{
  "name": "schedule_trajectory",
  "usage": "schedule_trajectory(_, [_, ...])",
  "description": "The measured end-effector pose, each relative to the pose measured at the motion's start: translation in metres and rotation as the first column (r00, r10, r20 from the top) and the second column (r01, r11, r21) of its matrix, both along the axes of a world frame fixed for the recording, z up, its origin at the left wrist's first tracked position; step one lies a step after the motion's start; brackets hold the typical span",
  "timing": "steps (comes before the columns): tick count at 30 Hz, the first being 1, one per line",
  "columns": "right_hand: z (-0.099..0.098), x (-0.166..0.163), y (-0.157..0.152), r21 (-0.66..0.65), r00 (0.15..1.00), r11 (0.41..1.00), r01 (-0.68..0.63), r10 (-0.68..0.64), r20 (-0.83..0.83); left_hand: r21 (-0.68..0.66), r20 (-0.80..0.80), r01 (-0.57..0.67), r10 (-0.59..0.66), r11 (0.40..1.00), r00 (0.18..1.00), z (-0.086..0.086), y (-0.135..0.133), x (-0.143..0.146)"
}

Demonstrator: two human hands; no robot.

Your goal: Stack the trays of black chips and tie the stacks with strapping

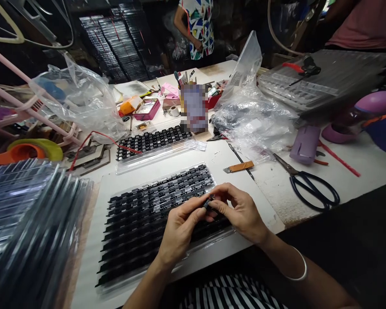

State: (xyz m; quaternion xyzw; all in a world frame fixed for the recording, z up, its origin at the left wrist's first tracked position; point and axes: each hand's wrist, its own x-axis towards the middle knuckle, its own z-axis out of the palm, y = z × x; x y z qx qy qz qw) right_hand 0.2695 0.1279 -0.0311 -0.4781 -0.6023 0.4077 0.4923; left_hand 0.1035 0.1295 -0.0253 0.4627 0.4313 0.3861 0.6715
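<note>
My left hand (182,227) and my right hand (241,212) meet over the right part of a clear plastic tray (116,274) filled with rows of small black parts. Both hands pinch one small dark part (207,203) between thumb and fingertips, just above the rows. A white bangle sits on my right wrist. A second, narrower tray of black parts (154,143) lies further back on the white table.
A stack of clear trays (25,223) rises at the near left. Black-handled scissors (312,186) and a small knife (239,166) lie to the right. Crumpled plastic bags (254,116), tape rolls (32,150) and clutter fill the back. Two people stand beyond the table.
</note>
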Motion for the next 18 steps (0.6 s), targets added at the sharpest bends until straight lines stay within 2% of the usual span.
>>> schedule_trajectory(2, [0.0, 0.002, 0.002, -0.087, 0.999, 0.995, -0.046, 0.045, -0.013, -0.002, -0.016, 0.025, -0.025, 1.0, 1.0, 0.001, 0.001, 0.0])
schedule_trajectory(5, [0.002, 0.002, 0.003, -0.091, 0.999, 0.995, -0.041, 0.042, 0.009, -0.005, -0.023, 0.045, -0.045, 0.999, 0.999, 0.001, 0.001, 0.002])
schedule_trajectory(11, [0.001, 0.0, 0.001, -0.017, 0.994, 0.997, -0.078, 0.079, 0.075, 0.118, -0.207, -0.068, 0.091, 0.991, 0.974, 0.003, -0.002, 0.009])
schedule_trajectory(18, [-0.004, -0.003, -0.001, 0.167, 0.966, 0.978, -0.127, 0.083, 0.245, 0.135, -0.2, -0.073, 0.099, 0.988, 0.975, 0.0, -0.003, 0.009])
